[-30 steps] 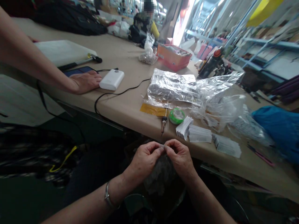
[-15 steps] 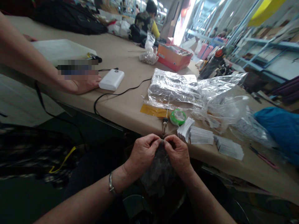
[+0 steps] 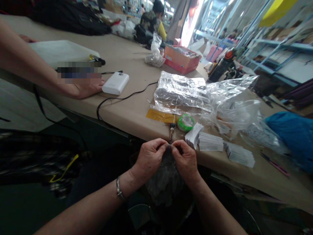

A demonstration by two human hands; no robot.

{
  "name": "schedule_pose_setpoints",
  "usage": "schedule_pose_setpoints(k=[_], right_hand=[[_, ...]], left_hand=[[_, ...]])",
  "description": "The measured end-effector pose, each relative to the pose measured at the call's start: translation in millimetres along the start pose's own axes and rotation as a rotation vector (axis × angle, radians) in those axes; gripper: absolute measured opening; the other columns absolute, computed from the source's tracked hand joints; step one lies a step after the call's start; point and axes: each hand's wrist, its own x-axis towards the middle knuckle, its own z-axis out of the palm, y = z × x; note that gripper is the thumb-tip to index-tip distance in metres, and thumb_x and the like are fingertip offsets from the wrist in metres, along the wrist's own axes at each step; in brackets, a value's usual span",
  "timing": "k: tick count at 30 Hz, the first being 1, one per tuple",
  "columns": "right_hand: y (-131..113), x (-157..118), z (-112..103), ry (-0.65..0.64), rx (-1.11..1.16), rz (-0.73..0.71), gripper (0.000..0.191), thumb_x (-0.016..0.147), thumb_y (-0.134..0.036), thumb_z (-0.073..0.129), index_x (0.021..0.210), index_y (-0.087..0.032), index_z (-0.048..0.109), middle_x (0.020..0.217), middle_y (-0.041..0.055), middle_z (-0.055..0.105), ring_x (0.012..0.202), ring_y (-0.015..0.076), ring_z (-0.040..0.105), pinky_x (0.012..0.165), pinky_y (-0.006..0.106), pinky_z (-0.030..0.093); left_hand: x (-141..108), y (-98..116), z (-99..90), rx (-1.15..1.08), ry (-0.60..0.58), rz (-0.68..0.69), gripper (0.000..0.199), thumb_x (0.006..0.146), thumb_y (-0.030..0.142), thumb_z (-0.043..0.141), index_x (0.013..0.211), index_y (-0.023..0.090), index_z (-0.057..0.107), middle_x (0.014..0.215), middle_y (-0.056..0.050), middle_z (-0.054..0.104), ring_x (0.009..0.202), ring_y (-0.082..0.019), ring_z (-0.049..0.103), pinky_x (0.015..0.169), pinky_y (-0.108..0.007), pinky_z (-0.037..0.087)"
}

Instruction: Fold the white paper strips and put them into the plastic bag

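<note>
My left hand (image 3: pixel 149 158) and my right hand (image 3: pixel 186 160) meet just below the table's front edge, thumbs and forefingers pinched together on the top of a small clear plastic bag (image 3: pixel 165 179) that hangs between them over my lap. What the bag holds is too dark to tell. A soldering iron (image 3: pixel 172 128) lies on the table edge, tip pointing at my fingers. Beside it sit a green solder reel (image 3: pixel 185 122) and stacks of small white strips (image 3: pixel 210 142).
Crumpled clear bags (image 3: pixel 195 93) cover the beige table (image 3: pixel 127 111). Another person's hand (image 3: pixel 84 88) rests at the left beside a white power bank (image 3: pixel 115 83) with a black cable. An orange box (image 3: pixel 181 58), a blue bag (image 3: pixel 292 135) and a seated person stand farther off.
My hands have risen slightly toward the table edge, still pinching the bag top. The other person's hand has stayed in place.
</note>
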Motion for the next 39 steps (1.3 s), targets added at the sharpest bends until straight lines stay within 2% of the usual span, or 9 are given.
schedule_pose_setpoints(k=[9, 12, 14, 18, 21, 24, 28, 33, 39], right_hand=[[-2, -2, 0, 0.002, -0.001, 0.005, 0.014, 0.085, -0.029, 0.055, 0.078, -0.017, 0.060, 0.064, -0.0026, 0.057, 0.058, 0.0115, 0.052, 0.056, 0.021, 0.041], [-6, -15, -9, -0.069, -0.021, -0.009, 0.011, 0.085, -0.027, 0.057, 0.085, -0.018, 0.063, 0.071, -0.0011, 0.063, 0.063, 0.0129, 0.058, 0.059, 0.021, 0.045], [-6, -25, -22, -0.087, -0.100, -0.092, 0.010, 0.086, -0.023, 0.056, 0.092, -0.019, 0.063, 0.078, 0.0009, 0.066, 0.069, 0.0143, 0.061, 0.064, 0.023, 0.048], [-1, -33, -58, 0.071, -0.446, -0.314, 0.012, 0.089, -0.019, 0.051, 0.091, -0.020, 0.063, 0.085, 0.0047, 0.063, 0.082, 0.0188, 0.059, 0.076, 0.031, 0.048], [10, -26, -74, 0.198, -0.784, -0.390, 0.021, 0.086, -0.022, 0.058, 0.106, -0.020, 0.063, 0.106, 0.0085, 0.062, 0.107, 0.0277, 0.051, 0.094, 0.044, 0.040], [26, -19, -73, 0.222, -0.980, -0.417, 0.030, 0.082, -0.024, 0.064, 0.112, -0.020, 0.062, 0.125, 0.0080, 0.057, 0.123, 0.0339, 0.040, 0.103, 0.053, 0.028], [37, -14, -67, 0.295, -0.942, -0.493, 0.016, 0.084, -0.023, 0.064, 0.100, -0.023, 0.067, 0.117, 0.0034, 0.063, 0.121, 0.0308, 0.044, 0.106, 0.054, 0.023], [29, -17, -73, 0.331, -0.752, -0.577, 0.009, 0.086, -0.020, 0.062, 0.089, -0.025, 0.068, 0.105, 0.0016, 0.067, 0.114, 0.0267, 0.050, 0.104, 0.054, 0.026], [25, -29, -75, 0.263, -0.626, -0.639, 0.013, 0.084, -0.014, 0.062, 0.089, -0.025, 0.067, 0.099, 0.0024, 0.066, 0.111, 0.0253, 0.051, 0.100, 0.051, 0.034]], left_hand=[[-1, 2, -0.5, -0.007, -0.022, -0.006, 0.018, 0.083, 0.026, 0.054, 0.075, 0.016, 0.067, 0.070, 0.000, 0.066, 0.067, -0.013, 0.057, 0.065, -0.019, 0.043], [-11, 2, -2.9, -0.032, -0.060, -0.046, 0.018, 0.083, 0.027, 0.055, 0.075, 0.017, 0.067, 0.070, -0.001, 0.066, 0.067, -0.013, 0.059, 0.063, -0.019, 0.044], [-16, -2, -5.1, -0.039, -0.075, -0.089, 0.018, 0.082, 0.029, 0.056, 0.076, 0.017, 0.069, 0.071, -0.001, 0.068, 0.068, -0.015, 0.061, 0.063, -0.020, 0.046], [-20, -16, -7.8, -0.024, -0.031, -0.139, 0.019, 0.076, 0.030, 0.063, 0.090, 0.020, 0.073, 0.092, -0.003, 0.073, 0.086, -0.020, 0.065, 0.079, -0.026, 0.049], [-19, -29, -6.2, 0.042, -0.009, -0.121, 0.029, 0.077, 0.032, 0.060, 0.102, 0.020, 0.071, 0.104, -0.004, 0.071, 0.097, -0.023, 0.064, 0.089, -0.031, 0.047], [-21, -36, -2.8, 0.104, -0.035, -0.121, 0.028, 0.079, 0.033, 0.055, 0.096, 0.018, 0.072, 0.099, -0.005, 0.072, 0.093, -0.023, 0.065, 0.085, -0.031, 0.048], [-29, -32, 3.7, 0.090, -0.114, -0.146, 0.021, 0.080, 0.030, 0.054, 0.082, 0.018, 0.071, 0.083, -0.004, 0.072, 0.080, -0.020, 0.065, 0.074, -0.026, 0.047], [-30, -14, 21.5, -0.121, -0.202, -0.273, 0.017, 0.077, 0.028, 0.059, 0.073, 0.015, 0.069, 0.071, -0.004, 0.068, 0.073, -0.017, 0.061, 0.068, -0.023, 0.044], [-20, 13, 50.6, -0.747, -0.346, -0.606, 0.023, 0.080, 0.033, 0.063, 0.089, 0.012, 0.064, 0.082, -0.009, 0.068, 0.068, -0.015, 0.063, 0.066, -0.026, 0.048]])
